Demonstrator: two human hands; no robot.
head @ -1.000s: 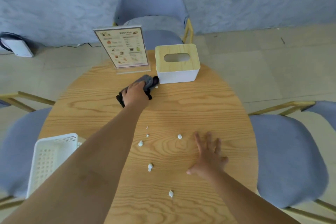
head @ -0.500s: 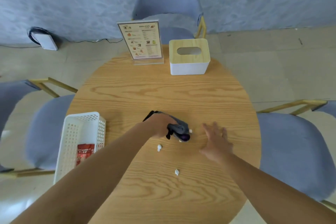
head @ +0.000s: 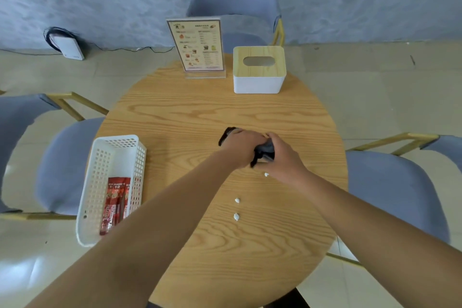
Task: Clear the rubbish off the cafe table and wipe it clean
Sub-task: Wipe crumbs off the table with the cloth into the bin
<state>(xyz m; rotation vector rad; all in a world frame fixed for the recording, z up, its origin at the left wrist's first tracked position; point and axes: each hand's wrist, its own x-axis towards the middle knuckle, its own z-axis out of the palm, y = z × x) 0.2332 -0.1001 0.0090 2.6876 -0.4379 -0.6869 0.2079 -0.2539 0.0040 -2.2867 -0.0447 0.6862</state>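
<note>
A dark grey cloth (head: 264, 150) lies bunched in the middle of the round wooden table (head: 190, 117). My left hand (head: 241, 146) grips its left part and my right hand (head: 281, 157) closes on its right part, the two hands touching. Three small white paper scraps lie nearer me: one scrap (head: 266, 174) just under my right hand, a second scrap (head: 237, 200) and a third scrap (head: 236, 216) further down. Whatever lies under the cloth is hidden.
A white perforated basket (head: 115, 147) with red sachets (head: 115, 204) sits at the table's left edge. A menu stand (head: 196, 45) and a wood-topped tissue box (head: 258, 69) stand at the far edge. Blue chairs (head: 395, 187) surround the table.
My left hand dragged the cloth from beside the tissue box to the table's middle, sweeping scraps along. My right hand left the table surface and came onto the cloth. The view tilted up.
</note>
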